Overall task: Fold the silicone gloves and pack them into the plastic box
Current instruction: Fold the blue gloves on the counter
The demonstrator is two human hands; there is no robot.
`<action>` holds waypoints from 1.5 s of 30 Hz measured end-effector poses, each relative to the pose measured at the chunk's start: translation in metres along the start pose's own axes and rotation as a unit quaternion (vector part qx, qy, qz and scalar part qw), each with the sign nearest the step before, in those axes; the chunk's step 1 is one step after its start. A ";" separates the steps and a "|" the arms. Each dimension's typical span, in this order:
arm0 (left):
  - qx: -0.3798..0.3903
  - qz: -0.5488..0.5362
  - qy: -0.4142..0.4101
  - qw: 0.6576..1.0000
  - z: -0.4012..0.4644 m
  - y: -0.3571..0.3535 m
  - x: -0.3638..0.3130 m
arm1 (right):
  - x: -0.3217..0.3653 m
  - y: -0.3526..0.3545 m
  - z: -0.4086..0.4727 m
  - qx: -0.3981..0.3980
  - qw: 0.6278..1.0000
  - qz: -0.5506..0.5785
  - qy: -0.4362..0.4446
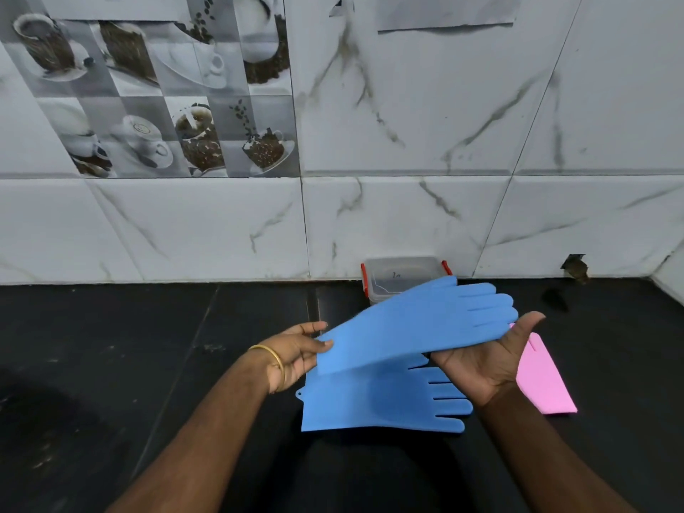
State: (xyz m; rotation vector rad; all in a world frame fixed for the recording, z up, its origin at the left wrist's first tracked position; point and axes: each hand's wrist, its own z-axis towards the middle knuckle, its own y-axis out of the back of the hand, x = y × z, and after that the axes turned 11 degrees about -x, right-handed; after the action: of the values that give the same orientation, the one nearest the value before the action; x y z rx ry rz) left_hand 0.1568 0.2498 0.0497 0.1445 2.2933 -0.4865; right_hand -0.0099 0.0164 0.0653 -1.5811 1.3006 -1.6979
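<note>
Blue glove (418, 323) held above desk (148, 364): left hand (296, 355) pinches cuff, right hand (477, 359) open-palmed under fingers. Second blue glove (370, 401), pink glove (544, 383) lie unfolded. Plastic box (399, 275) closed; nothing packed.

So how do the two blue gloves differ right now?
The upper blue glove is lifted, tilted and held across both hands; the lower blue glove lies flat on the black counter, untouched. The upper one partly covers the lower. Both are unfolded, fingertips pointing right.
</note>
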 end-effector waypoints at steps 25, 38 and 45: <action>-0.031 0.308 -0.198 0.930 0.028 0.053 0.080 | -0.039 0.085 -0.022 -0.293 0.952 -0.026 -0.084; -0.047 0.383 -0.209 0.898 0.037 0.058 0.092 | -0.039 0.095 -0.024 -0.331 0.939 -0.080 -0.047; -0.063 0.398 -0.206 0.892 0.042 0.059 0.094 | -0.030 0.103 -0.027 -0.351 0.879 -0.324 0.009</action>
State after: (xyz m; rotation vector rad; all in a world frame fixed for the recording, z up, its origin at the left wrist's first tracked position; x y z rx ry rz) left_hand 0.1350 0.2837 -0.0617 0.7964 1.6464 0.0659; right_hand -0.0543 0.0051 -0.0351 -2.6689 1.6260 -1.6623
